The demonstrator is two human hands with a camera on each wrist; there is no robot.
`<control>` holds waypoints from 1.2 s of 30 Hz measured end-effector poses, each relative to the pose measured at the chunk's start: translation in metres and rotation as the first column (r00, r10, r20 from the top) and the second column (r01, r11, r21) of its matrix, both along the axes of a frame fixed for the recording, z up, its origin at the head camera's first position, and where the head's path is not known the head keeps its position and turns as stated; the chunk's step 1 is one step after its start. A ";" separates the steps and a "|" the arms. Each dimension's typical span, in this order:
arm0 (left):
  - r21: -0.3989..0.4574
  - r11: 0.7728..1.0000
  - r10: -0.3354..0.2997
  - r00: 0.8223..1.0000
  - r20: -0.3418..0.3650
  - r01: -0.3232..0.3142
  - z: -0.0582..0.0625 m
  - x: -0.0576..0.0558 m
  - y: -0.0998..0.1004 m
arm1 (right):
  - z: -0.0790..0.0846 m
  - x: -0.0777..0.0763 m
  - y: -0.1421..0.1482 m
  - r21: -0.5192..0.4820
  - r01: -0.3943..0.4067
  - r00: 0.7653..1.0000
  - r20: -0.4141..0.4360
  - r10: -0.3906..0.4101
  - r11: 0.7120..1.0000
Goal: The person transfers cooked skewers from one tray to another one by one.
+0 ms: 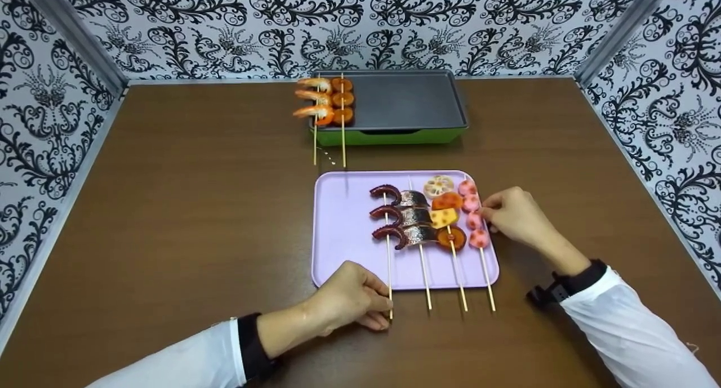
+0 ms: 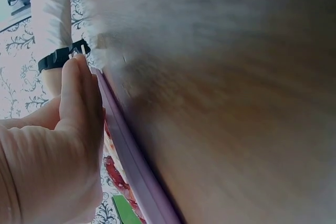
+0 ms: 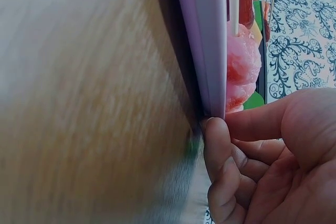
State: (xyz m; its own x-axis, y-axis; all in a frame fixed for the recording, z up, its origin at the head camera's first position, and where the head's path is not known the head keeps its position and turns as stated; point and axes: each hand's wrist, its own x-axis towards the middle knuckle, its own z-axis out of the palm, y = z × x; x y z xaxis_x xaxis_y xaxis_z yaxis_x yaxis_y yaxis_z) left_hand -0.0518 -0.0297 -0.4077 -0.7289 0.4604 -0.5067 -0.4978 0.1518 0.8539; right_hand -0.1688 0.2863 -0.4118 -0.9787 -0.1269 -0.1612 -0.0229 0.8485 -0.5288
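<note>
A lilac tray [image 1: 343, 230] lies on the table with several skewers side by side on it. My left hand [image 1: 355, 298] pinches the lower stick end of the skewer of dark red octopus tentacles [image 1: 387, 213], just past the tray's near edge. At the tray's right rim, my right hand [image 1: 517, 216] holds the edge between thumb and fingers, as the right wrist view shows close up. Right of the tentacles lie a fish-piece skewer [image 1: 415, 216], a mixed vegetable skewer [image 1: 445, 218] and a pink ball skewer [image 1: 475, 220]. The left fingertips [image 2: 79, 69] partly hide the stick in the left wrist view.
Behind the tray stands a green grill with a dark flat plate [image 1: 405, 98]. A shrimp skewer [image 1: 316, 103] and an orange round-slice skewer [image 1: 342, 101] lie on its left end, sticks overhanging the front. Patterned panels [image 1: 338, 27] border the brown table [image 1: 214, 179].
</note>
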 end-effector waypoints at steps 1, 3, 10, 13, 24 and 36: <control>-0.002 1.000 0.002 1.000 -0.001 -0.002 0.000 0.000 0.000 | 0.000 0.000 0.000 0.001 -0.004 1.000 -0.004 0.004 1.000; -0.004 1.000 0.005 1.000 0.002 -0.005 -0.001 0.000 0.000 | -0.001 0.000 0.000 0.005 -0.008 1.000 -0.014 0.008 1.000; -0.037 0.999 -0.009 0.997 -0.070 0.006 0.006 -0.002 -0.002 | 0.000 0.001 0.001 -0.005 0.004 1.000 -0.003 -0.004 1.000; -0.107 0.994 -0.034 0.981 -0.193 0.013 0.012 -0.005 -0.005 | 0.000 0.001 0.001 -0.008 0.011 1.000 0.005 -0.011 1.000; -0.307 0.913 -0.056 0.661 -0.748 -0.270 0.043 -0.027 -0.009 | 0.001 0.001 0.001 0.001 0.020 1.000 0.003 -0.020 1.000; -0.443 0.764 -0.155 0.533 -0.832 -0.469 0.053 -0.087 -0.014 | 0.000 0.000 0.000 0.003 -0.009 1.000 -0.019 0.009 1.000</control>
State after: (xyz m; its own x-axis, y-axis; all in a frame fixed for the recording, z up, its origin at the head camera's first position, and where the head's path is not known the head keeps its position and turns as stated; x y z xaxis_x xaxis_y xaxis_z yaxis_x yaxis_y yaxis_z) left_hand -0.1384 -0.0440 -0.3548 -0.9613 0.1476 0.2327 0.2648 0.7281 0.6322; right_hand -0.1683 0.2859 -0.4120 -0.9804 -0.1357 -0.1431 -0.0409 0.8497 -0.5257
